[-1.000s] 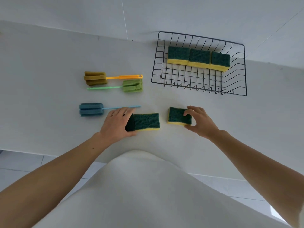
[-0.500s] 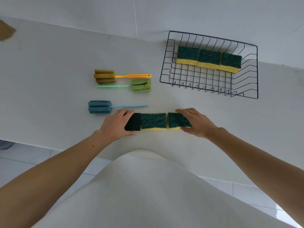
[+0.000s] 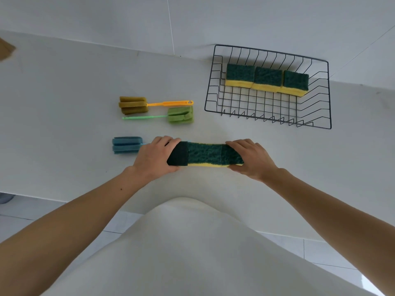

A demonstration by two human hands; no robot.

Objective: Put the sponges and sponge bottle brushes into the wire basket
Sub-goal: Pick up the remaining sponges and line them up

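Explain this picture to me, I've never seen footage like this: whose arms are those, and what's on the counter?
No machine here: a person wears a camera on the head, so this one view looks down along their own arms. The left hand and right hand grip the two ends of a row of sponges, pressed together between them, low over the counter; whether it is lifted I cannot tell. To the left lie a brown brush, a green brush and a blue brush. Far right stands a wire basket with three sponges inside.
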